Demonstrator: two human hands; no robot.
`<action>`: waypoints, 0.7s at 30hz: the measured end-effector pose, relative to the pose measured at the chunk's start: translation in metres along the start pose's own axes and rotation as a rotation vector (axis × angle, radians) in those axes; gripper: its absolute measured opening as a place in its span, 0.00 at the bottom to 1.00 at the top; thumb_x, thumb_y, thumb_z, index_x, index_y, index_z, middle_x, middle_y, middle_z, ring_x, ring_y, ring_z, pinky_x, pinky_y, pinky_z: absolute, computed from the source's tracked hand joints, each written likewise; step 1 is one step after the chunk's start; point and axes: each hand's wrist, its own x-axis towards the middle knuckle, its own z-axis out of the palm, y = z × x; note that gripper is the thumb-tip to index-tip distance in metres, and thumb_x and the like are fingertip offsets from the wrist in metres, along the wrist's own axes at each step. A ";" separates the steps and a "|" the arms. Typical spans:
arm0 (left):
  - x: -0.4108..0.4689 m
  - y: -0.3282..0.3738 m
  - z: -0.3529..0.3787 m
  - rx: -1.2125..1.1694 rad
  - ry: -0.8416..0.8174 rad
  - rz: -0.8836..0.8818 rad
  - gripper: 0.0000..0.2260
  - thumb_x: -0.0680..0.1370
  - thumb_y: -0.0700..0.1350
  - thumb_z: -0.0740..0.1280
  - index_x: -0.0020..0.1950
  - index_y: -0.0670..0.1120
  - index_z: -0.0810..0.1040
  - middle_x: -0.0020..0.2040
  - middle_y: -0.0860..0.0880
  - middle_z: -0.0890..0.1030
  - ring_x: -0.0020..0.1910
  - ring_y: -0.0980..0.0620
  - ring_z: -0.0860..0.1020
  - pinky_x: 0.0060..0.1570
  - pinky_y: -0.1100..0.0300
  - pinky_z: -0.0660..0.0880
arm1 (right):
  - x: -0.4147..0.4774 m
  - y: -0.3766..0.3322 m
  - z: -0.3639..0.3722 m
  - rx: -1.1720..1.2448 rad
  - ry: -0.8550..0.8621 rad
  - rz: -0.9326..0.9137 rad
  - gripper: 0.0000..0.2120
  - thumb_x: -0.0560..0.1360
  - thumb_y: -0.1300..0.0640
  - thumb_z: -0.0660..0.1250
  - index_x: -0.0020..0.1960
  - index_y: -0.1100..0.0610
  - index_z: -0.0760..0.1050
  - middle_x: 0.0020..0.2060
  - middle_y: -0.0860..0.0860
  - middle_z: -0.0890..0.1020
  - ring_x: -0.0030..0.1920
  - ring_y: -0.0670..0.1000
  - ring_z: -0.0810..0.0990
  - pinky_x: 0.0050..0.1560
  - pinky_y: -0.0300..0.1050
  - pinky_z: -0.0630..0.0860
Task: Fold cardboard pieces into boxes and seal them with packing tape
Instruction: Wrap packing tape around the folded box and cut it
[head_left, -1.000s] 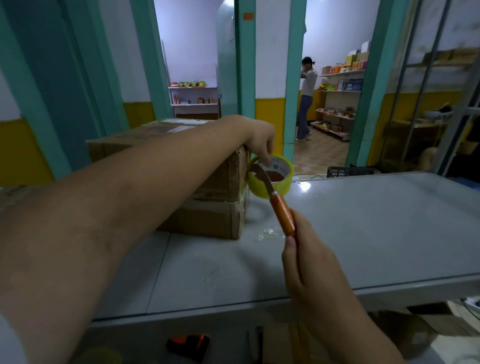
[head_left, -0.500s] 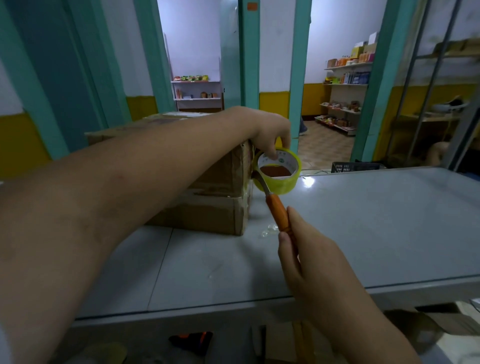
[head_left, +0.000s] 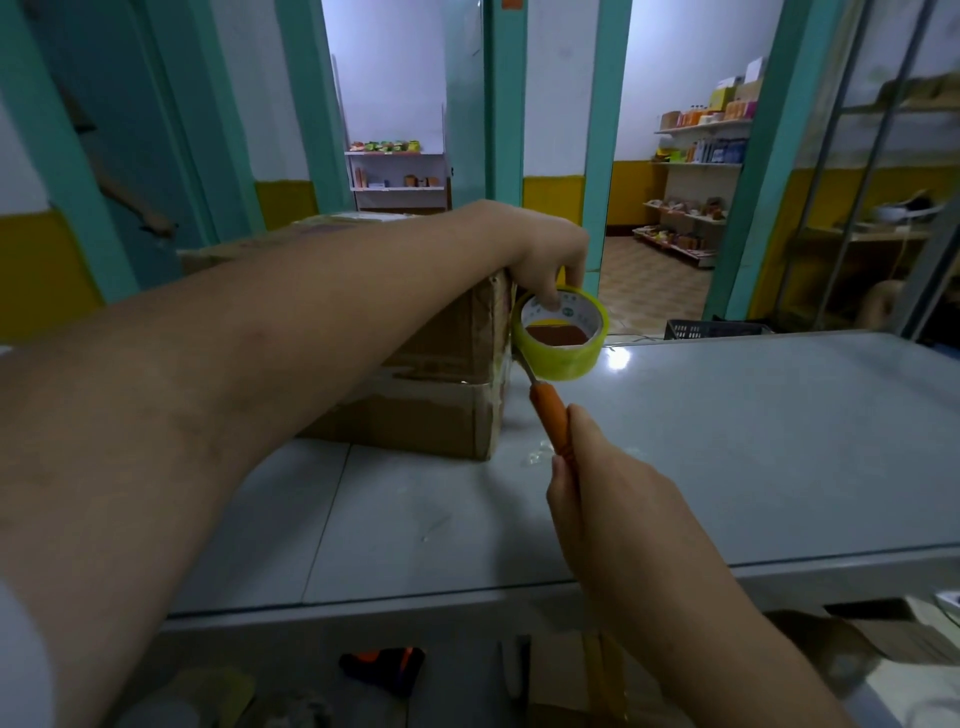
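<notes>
In the head view, centre frame, the left hand (head_left: 545, 254) reaches across the top of a taped brown cardboard box (head_left: 431, 421) and pinches the rim of a yellow-green roll of packing tape (head_left: 569, 364), fingers curled into its core, the roll held just beside the box's right-hand corner. Lower right, the right hand (head_left: 613, 499) is wrapped firmly round the orange handle of a small knife (head_left: 551, 421), its blade tip up against the roll's underside where the tape leaves the box. The box sits on a grey tabletop (head_left: 753, 441). The cut looks risky – a slip upward would drive the blade toward the left fingers, and slack tape could tear ragged or peel off the corner.
</notes>
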 end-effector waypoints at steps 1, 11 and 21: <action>0.000 0.000 0.000 -0.012 0.007 0.000 0.15 0.80 0.48 0.73 0.67 0.47 0.83 0.44 0.58 0.79 0.42 0.60 0.77 0.40 0.65 0.71 | -0.001 0.000 0.001 -0.003 -0.011 0.016 0.22 0.87 0.48 0.51 0.79 0.49 0.56 0.51 0.48 0.79 0.44 0.48 0.75 0.45 0.42 0.70; -0.002 0.000 0.001 -0.050 0.027 0.008 0.15 0.81 0.48 0.73 0.66 0.46 0.84 0.52 0.49 0.85 0.49 0.53 0.81 0.48 0.57 0.76 | -0.004 0.003 0.007 -0.041 0.018 0.039 0.24 0.87 0.47 0.50 0.81 0.49 0.52 0.54 0.48 0.81 0.45 0.48 0.78 0.51 0.46 0.78; -0.001 -0.004 0.000 -0.025 0.041 0.016 0.13 0.81 0.50 0.73 0.63 0.47 0.85 0.51 0.49 0.86 0.48 0.53 0.82 0.51 0.51 0.80 | -0.014 0.007 0.009 -0.031 -0.027 0.026 0.19 0.86 0.47 0.51 0.77 0.46 0.57 0.46 0.45 0.78 0.42 0.46 0.78 0.47 0.44 0.76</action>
